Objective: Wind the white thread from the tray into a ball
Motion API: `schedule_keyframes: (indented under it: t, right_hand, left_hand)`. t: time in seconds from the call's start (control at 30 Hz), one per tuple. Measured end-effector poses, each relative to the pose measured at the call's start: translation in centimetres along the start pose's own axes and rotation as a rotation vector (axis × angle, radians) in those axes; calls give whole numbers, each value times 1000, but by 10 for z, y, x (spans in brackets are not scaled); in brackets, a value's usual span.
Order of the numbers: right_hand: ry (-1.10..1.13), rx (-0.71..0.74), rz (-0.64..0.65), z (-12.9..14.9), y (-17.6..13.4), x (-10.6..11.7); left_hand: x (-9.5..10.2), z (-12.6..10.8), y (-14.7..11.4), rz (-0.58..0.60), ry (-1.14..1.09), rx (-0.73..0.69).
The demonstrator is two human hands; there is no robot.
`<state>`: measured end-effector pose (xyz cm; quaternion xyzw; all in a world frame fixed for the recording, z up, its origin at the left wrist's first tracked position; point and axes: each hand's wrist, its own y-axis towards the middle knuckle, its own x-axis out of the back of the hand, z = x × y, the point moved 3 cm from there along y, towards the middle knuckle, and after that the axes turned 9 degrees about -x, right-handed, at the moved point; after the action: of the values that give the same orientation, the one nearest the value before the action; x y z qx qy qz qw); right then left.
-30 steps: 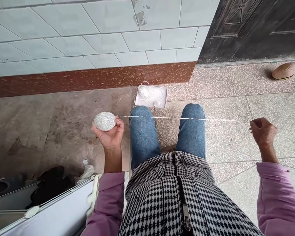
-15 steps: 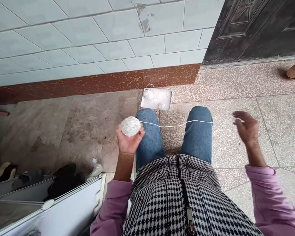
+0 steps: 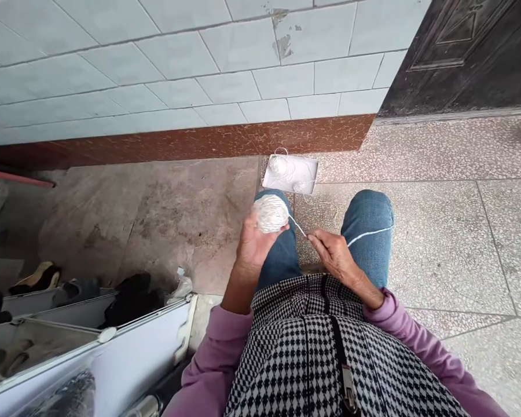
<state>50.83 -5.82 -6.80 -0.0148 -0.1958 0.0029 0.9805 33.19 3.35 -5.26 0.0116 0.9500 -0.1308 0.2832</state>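
My left hand (image 3: 256, 240) holds a ball of white yarn (image 3: 271, 213) above my left knee, thumb and fingers around its lower sides. A white strand (image 3: 297, 223) runs from the ball's right side down to my right hand (image 3: 333, 252), which pinches it between thumb and fingers close by. Past that hand, the strand's tail lies across my right knee. On the floor just beyond my knees sits a shallow white box (image 3: 301, 168). It contains a loose heap of white yarn (image 3: 281, 167) and a smaller bundle (image 3: 301, 186); a thin strand trails over its near edge.
A tiled wall (image 3: 165, 69) with a brown base stands ahead, and a dark door (image 3: 469, 58) is at the upper right. At my lower left, a white rack (image 3: 130, 347) holds several shoes. A reddish bar (image 3: 19, 176) juts in at the left.
My right hand has come in from the far right and now grips the strand near the ball. My left hand has shifted right with the ball. The view has turned slightly left.
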Motion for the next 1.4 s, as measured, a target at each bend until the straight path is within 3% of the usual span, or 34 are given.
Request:
schedule_keyframes:
  t: [0.13,0.2,0.3,0.43,0.6,0.77,0.83,0.93,1.0,1.07,1.23,1.4]
  right_hand:
    - [-21,25,229,17,-32,5]
    - [-4,34,271,30,-33,17]
    - [21,17,132,32,-15,47]
    - [105,-56,-75,0,11,66]
    - [255,-197,-98,-35,2,38]
    - [170,-234,5,-28,-21,11]
    - [95,-206,94,-18,-27,7]
    - [0,-160,163,-7,-32,11]
    - [-31,-150,132,-6,-33,21]
    - [-25,-165,68,-12,-34,34]
    - [146,-285,15,-38,-36,50]
    - [384,-348,10,-41,-34,40]
  left_hand:
    - [-1,31,6,-22,181,-67]
    - [-5,43,0,48,344,-109]
    - [-15,61,-16,271,485,5]
    - [-20,80,-32,412,281,241]
    - [-15,82,-32,372,21,288]
    - [-12,71,-23,241,-88,234]
    - [-12,70,-16,162,-15,163]
    - [-9,71,-10,131,314,38]
    - [-7,74,-12,202,525,22]
    - [-5,80,-19,340,591,91]
    - [2,91,-43,616,329,350]
    - [-3,90,-54,678,100,496]
